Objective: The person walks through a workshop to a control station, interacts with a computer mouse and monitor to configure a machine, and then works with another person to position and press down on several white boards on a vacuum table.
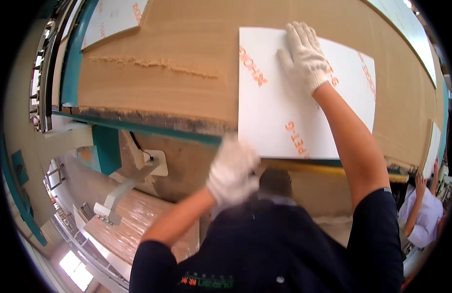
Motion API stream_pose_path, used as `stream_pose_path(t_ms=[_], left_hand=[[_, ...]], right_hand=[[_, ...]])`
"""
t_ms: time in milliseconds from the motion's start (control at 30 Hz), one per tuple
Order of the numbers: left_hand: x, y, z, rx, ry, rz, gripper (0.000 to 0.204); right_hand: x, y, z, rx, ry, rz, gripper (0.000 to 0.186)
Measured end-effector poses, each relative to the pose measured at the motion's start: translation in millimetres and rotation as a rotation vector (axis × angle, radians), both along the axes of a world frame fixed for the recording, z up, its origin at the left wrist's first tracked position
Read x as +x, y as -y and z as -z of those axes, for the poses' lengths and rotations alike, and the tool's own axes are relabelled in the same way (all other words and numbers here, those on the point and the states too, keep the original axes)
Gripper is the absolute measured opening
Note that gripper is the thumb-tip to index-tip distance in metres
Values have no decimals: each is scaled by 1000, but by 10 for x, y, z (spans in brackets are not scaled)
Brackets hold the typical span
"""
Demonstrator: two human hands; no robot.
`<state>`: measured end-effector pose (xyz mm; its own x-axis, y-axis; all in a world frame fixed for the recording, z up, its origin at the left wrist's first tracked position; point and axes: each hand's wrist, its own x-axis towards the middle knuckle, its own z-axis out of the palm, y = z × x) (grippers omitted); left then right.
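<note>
A white rectangular panel (272, 107) with orange print lies on the brown dusty machine bed, its near edge at the bed's front edge. My right hand (304, 56), in a white knitted glove, rests flat near the panel's far edge with its fingers stretched out. By the panel's near left corner is my left hand (233, 171), gloved in white too. Motion smears its fingers, and I cannot make out whether it holds anything or touches the corner.
A ridge of brown dust (157, 65) crosses the bed (152, 88). Other white panels lie at the far left (113, 19) and far right (406, 29). At the right, a co-worker (421, 215) touches another panel (432, 146). A plastic-wrapped stack (143, 222) stands lower left, below a grey machine arm (126, 188).
</note>
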<state>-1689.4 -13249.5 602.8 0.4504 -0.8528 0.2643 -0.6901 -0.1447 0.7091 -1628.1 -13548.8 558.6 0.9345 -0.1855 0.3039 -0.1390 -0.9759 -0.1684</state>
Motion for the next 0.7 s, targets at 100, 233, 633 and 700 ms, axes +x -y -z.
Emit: stream_pose_path(t_ms=[100,233,633,700], left_hand=[[704,486,170,-5,177,-64,64],[1283,1038,434,301,269,-65,60],[1222,1232,476,418,481,-149,60],[1231,1224,517,421,478,-151,58]], right_hand=[[-348,-653,-9,64,-59,-150,59],[-1096,-1328,-188,525,6,-295,52],[-1967,-172,42,91,308,293,55],[-1507,-1097,42,356,337,63,66]])
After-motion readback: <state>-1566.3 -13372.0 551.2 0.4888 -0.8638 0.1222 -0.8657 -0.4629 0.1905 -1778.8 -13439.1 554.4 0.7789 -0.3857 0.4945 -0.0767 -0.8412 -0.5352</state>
